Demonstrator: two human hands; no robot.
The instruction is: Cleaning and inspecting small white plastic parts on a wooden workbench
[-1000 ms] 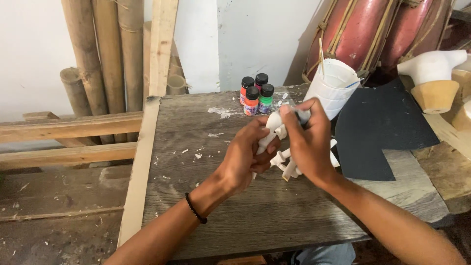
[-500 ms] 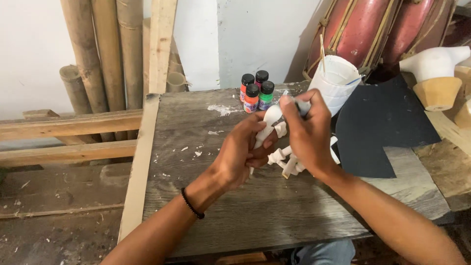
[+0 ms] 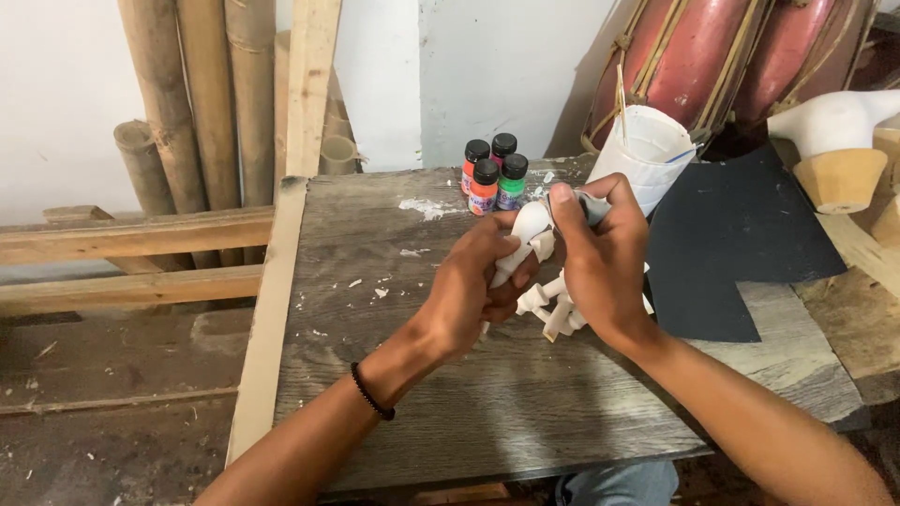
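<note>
— What are the hands doing?

— The left hand (image 3: 469, 290) is wrapped around the small white carved figure with stubby legs (image 3: 536, 272), gripping its lower body. The right hand (image 3: 600, 262) is closed over the figure's upper end, pressing a small grey scrap of sandpaper (image 3: 589, 204) against it with thumb and fingers.

— Where is the figure, then?

— Lifted off the weathered grey wooden surface (image 3: 487, 412), above its middle and somewhat toward the far edge. Its white legs poke out below, between the two hands.

— What else sits on that surface?

— Four little paint bottles with black caps (image 3: 494, 173), orange and green among them, clustered at the far edge, well apart from the hands. Just right of them stands a white paper cone cup (image 3: 647, 155), with a thin stick in it. A dark sheet of abrasive paper (image 3: 731, 244) lies along the right edge, just beside the right hand.

— And the wrist?

— A thin black band (image 3: 371, 392) circles the left wrist. White flecks and smears dot the surface near the far edge.
</note>
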